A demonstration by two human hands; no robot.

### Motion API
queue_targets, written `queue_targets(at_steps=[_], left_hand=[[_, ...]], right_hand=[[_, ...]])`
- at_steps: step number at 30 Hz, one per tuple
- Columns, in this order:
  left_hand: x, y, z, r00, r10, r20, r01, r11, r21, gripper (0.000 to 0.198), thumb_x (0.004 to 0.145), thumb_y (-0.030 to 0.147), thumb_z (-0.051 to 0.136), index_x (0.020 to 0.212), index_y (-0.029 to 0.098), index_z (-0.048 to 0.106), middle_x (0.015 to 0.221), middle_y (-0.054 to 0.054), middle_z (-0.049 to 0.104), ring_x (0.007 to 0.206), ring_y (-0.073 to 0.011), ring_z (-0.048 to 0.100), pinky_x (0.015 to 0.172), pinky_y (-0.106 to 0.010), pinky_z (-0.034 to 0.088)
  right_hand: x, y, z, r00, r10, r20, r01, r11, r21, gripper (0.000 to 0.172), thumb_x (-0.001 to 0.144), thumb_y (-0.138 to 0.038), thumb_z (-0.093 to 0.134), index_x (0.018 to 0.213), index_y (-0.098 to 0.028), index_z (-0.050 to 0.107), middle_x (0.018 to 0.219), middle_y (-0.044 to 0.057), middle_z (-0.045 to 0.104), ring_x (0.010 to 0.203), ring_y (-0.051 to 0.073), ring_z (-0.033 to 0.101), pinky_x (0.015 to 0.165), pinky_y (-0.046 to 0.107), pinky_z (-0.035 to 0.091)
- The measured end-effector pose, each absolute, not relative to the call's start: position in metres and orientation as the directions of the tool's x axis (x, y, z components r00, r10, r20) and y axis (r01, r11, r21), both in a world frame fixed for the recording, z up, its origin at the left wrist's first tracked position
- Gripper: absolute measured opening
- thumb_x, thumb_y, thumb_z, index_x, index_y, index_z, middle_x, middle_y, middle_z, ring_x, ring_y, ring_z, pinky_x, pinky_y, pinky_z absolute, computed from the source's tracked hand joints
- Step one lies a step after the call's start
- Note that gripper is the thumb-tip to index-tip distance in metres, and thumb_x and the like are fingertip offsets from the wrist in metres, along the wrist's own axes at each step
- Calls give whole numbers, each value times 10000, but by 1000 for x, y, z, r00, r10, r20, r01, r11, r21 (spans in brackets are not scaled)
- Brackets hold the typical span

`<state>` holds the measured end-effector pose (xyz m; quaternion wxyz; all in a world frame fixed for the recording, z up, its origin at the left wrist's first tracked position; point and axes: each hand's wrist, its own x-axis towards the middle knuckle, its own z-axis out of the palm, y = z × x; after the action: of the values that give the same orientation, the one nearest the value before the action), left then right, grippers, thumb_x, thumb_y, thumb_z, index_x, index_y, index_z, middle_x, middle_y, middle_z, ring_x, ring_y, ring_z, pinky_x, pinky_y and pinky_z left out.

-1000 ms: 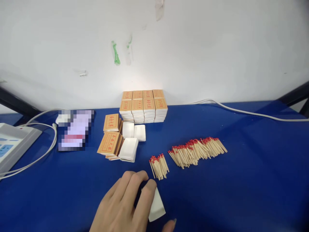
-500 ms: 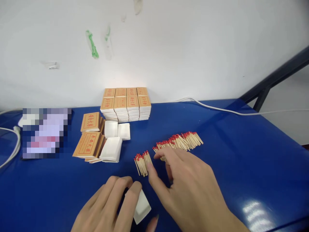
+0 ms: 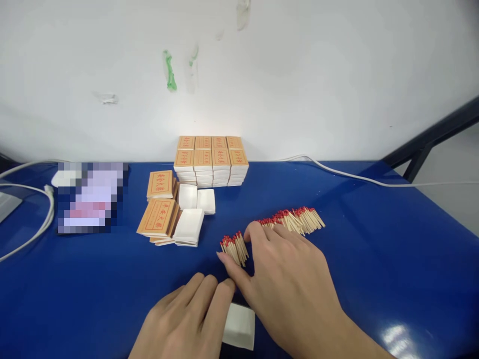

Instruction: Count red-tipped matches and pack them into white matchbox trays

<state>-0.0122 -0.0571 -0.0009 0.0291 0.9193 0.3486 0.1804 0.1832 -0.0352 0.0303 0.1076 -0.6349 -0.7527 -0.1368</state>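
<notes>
My left hand (image 3: 187, 321) rests near the bottom edge with its fingers closed on a small white inner tray (image 3: 239, 326) lying on the blue table (image 3: 374, 259). My right hand (image 3: 284, 279) reaches over a small bundle of red-tipped matches (image 3: 234, 247). Its thumb and fingers curl around that bundle and touch it. Behind the right hand lies a larger heap of matches (image 3: 295, 219), partly covered by the knuckles.
A stack of orange matchboxes (image 3: 211, 159) stands against the white wall. Loose orange sleeves (image 3: 159, 217) and white trays (image 3: 189, 227) lie in front of it. A blurred object (image 3: 90, 197) and white cables (image 3: 33, 219) lie at the left. A dark frame bar (image 3: 430, 137) slopes at the right.
My right hand came into view from the right and closed in on the small match bundle. My left hand stayed on the white tray, which turned a little.
</notes>
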Motion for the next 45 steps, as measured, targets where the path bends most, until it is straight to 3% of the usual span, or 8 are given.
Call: queue_targets(at_steps=[4, 8, 14, 23, 29, 33, 39, 45], left_hand=[[-11, -58, -6, 713, 665, 223, 591, -740, 320, 72, 1047, 314, 528, 1052, 249, 558, 897, -14, 697, 725, -212, 719, 597, -329, 569], [-10, -54, -4, 713, 690, 121, 576, -676, 459, 176, 908, 351, 726, 973, 249, 598, 888, 4, 707, 728, -198, 701, 603, -318, 556], [-8, -48, 13, 686, 728, 22, 548, -536, 642, 329, 688, 212, 856, 913, 262, 622, 909, 65, 725, 766, -155, 681, 645, -278, 531], [-3, -46, 9, 574, 815, 85, 564, -468, 680, 265, 709, 120, 770, 905, 265, 667, 788, 82, 673, 617, -108, 631, 540, -233, 502], [-12, -43, 16, 596, 803, 6, 615, -461, 640, 358, 659, 168, 827, 969, 274, 683, 824, 87, 703, 639, -129, 673, 550, -245, 504], [-14, -41, 20, 605, 795, -46, 666, -474, 576, 276, 684, 133, 742, 898, 274, 639, 853, 79, 720, 666, -155, 698, 588, -283, 506], [-7, -37, 17, 572, 819, 45, 622, -469, 627, 265, 663, 133, 710, 791, 272, 524, 707, 119, 643, 501, -98, 540, 452, -262, 349], [-8, -36, 16, 602, 793, 90, 604, -527, 598, 296, 675, 128, 742, 828, 272, 533, 768, 116, 690, 554, -106, 654, 481, -256, 427]], right_hand=[[185, -35, 29, -163, 929, 331, 986, 144, 83, 422, 902, -547, 824, 803, -284, 510, 630, 3, 647, 610, 236, 668, 573, 366, 394], [187, -34, 30, -157, 937, 311, 987, 141, 72, 420, 910, -567, 803, 810, -286, 507, 608, -4, 636, 579, 233, 650, 559, 363, 374], [186, -33, 27, -183, 922, 341, 983, 172, 65, 420, 887, -564, 837, 854, -275, 535, 637, -3, 640, 626, 246, 669, 570, 366, 393], [189, -36, 24, -180, 924, 338, 983, 184, 21, 404, 936, -589, 801, 897, -275, 550, 706, 26, 673, 756, 285, 686, 617, 381, 408], [200, -35, 24, -202, 923, 327, 972, 230, -48, 305, 1065, -523, 686, 943, -265, 581, 756, 22, 684, 810, 294, 702, 668, 394, 427], [204, -33, 24, -207, 913, 351, 968, 243, -62, 304, 1041, -536, 702, 954, -265, 595, 736, 9, 664, 787, 287, 682, 646, 386, 402], [200, -29, 21, -247, 905, 346, 964, 265, -4, 362, 974, -562, 768, 888, -273, 568, 717, 19, 659, 768, 289, 682, 635, 385, 399], [197, -33, 15, -205, 911, 357, 962, 255, -100, 333, 944, -473, 833, 908, -269, 573, 767, 2, 680, 772, 286, 707, 630, 384, 420]])
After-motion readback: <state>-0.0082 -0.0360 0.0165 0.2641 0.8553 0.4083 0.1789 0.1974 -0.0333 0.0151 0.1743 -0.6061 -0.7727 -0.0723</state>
